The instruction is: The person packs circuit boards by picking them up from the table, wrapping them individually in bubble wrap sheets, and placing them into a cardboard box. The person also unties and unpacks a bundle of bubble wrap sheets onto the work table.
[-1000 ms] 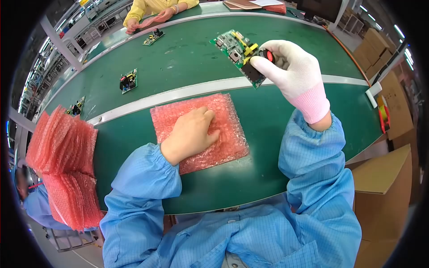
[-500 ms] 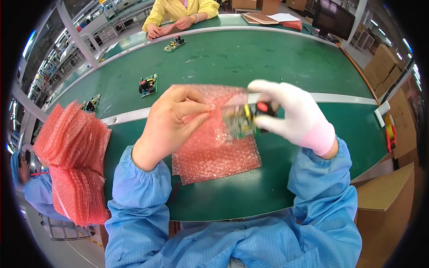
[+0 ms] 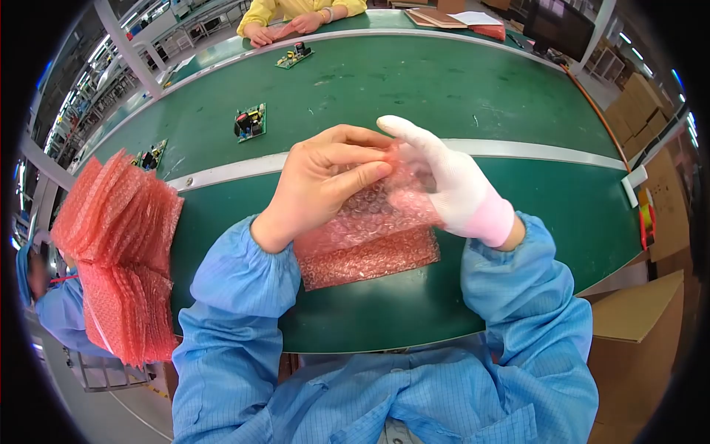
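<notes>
My bare left hand (image 3: 325, 177) pinches the upper edge of a pink bubble-wrap bag (image 3: 347, 224), thumb against fingers. My right hand (image 3: 462, 181), in a white glove with a pink cuff, reaches into the bag's right side. Its thumb shows through the film, and its upper fingers stretch along the top edge. A dark circuit board, blurred by the film, is between the right thumb and fingers inside the bag; most of it is hidden. Below the raised bag, more pink bubble wrap (image 3: 373, 260) lies flat on the green table (image 3: 362, 318).
Pink bubble bags (image 3: 126, 222) are piled at the left. Circuit boards (image 3: 251, 123) stand beyond the metal strip (image 3: 518, 148), another board (image 3: 295, 55) farther back. Across the table, a person in yellow sleeves (image 3: 259, 16) handles pink wrap. An open carton (image 3: 636, 318) is at the right.
The right hand has moved left with the circuit board, from outside the bag to inside it. The left hand has shifted right and still pinches the bag's edge.
</notes>
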Tool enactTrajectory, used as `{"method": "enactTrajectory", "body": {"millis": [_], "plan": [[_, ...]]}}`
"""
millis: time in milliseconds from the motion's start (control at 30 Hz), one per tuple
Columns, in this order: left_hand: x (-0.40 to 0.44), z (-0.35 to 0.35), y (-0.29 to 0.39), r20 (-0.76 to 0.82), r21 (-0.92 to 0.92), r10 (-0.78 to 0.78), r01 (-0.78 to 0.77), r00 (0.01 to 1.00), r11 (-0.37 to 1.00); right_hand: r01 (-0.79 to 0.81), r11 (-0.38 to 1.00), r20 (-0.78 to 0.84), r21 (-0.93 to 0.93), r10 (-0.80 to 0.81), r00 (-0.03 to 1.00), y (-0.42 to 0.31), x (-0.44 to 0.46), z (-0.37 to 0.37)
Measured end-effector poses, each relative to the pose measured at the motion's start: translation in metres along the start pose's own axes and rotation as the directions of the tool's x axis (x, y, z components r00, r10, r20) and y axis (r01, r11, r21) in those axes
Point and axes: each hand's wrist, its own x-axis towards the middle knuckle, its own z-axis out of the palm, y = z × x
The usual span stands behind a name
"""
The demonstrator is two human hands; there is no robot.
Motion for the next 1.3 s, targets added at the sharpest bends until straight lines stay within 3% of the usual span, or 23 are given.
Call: {"method": "enactTrajectory", "body": {"millis": [67,100,167,233,267,333,400,467,567,667,800,867,900,967,1033,1100,1133,1200,1233,1267,1300], "plan": [[0.0,-0.004,0.002,0.109,-0.019,-0.017,0.019,0.994,1.0,0.001,0.997,0.107,0.08,-0.009,0.994,0.0,-0.004,-0.005],[0.0,-0.006,0.007,0.154,-0.018,-0.067,0.071,0.986,0.997,-0.105,0.987,0.115,0.121,0.091,0.989,0.001,-0.007,-0.008],[0.002,-0.012,0.018,0.065,0.156,0.104,-0.113,0.992,0.981,-0.087,0.995,-0.182,0.051,0.094,0.979,0.003,-0.006,-0.014],[0.004,-0.024,0.03,0.002,0.284,0.225,-0.216,0.974,0.934,-0.09,0.996,-0.426,0.001,0.082,0.901,-0.001,-0.001,-0.019],[0.004,-0.031,0.035,-0.053,0.269,0.224,-0.203,0.973,0.942,0.052,0.978,-0.312,-0.204,-0.115,0.943,-0.009,0.004,-0.016],[0.001,-0.044,0.045,-0.15,0.237,0.214,-0.175,0.965,0.955,0.369,0.776,0.021,-0.512,-0.418,0.908,-0.028,0.016,0.0],[-0.002,-0.052,0.051,-0.195,0.235,0.238,-0.19,0.952,0.953,0.523,0.622,0.418,-0.583,-0.323,0.849,-0.023,0.02,0.019],[-0.001,-0.056,0.05,-0.256,0.211,0.289,-0.239,0.922,0.948,0.325,0.686,0.496,-0.651,0.061,0.866,-0.011,0.014,0.047],[-0.004,-0.062,0.057,-0.222,0.303,0.339,-0.266,0.914,0.915,0.386,0.711,0.453,-0.587,-0.107,0.885,0.013,0.016,0.061],[-0.005,-0.065,0.067,-0.189,0.336,0.387,-0.31,0.903,0.889,0.305,0.633,0.419,-0.711,0.033,0.907,-0.004,0.014,0.05],[-0.007,-0.078,0.067,-0.221,0.433,0.378,-0.257,0.899,0.864,0.118,0.561,0.034,-0.819,-0.158,0.987,-0.077,-0.024,0.001],[-0.007,-0.08,0.065,-0.326,0.413,0.301,-0.152,0.896,0.898,0.172,0.503,-0.068,-0.847,-0.423,0.903,-0.105,-0.054,-0.045],[-0.01,-0.078,0.066,-0.344,0.376,0.27,-0.131,0.899,0.917,0.134,0.28,-0.038,-0.951,-0.533,0.845,-0.131,-0.077,-0.069],[-0.016,-0.088,0.052,-0.328,0.35,0.251,-0.13,0.911,0.928,-0.091,0.311,-0.258,-0.946,-0.554,0.791,-0.185,-0.13,-0.087],[-0.015,-0.097,0.037,-0.279,0.403,0.239,-0.112,0.93,0.908,-0.248,0.508,-0.499,-0.825,-0.449,0.741,-0.217,-0.189,-0.102],[-0.008,-0.1,0.022,-0.248,0.448,0.197,-0.068,0.949,0.891,-0.559,0.368,-0.664,-0.743,-0.505,0.55,-0.233,-0.263,-0.139],[-0.005,-0.097,0.016,-0.203,0.472,0.178,-0.063,0.963,0.879,-0.81,0.273,-0.772,-0.52,-0.555,0.309,-0.238,-0.301,-0.15],[0.002,-0.086,0.009,-0.118,0.524,0.131,-0.05,0.984,0.85,-0.948,0.142,-0.847,-0.284,-0.5,0.179,-0.226,-0.355,-0.16],[0.004,-0.081,0.0,-0.074,0.53,0.079,-0.027,0.994,0.848,-0.91,-0.001,-0.765,-0.414,-0.541,0.348,-0.205,-0.404,-0.175],[0.004,-0.068,-0.001,-0.024,0.486,0.045,-0.028,0.999,0.874,-0.915,0.123,-0.837,-0.384,-0.466,0.288,-0.183,-0.435,-0.173],[0.005,-0.055,-0.004,0.027,0.444,0.014,-0.025,1.0,0.895,-0.947,0.078,-0.884,-0.311,-0.391,0.257,-0.16,-0.462,-0.168]]}}
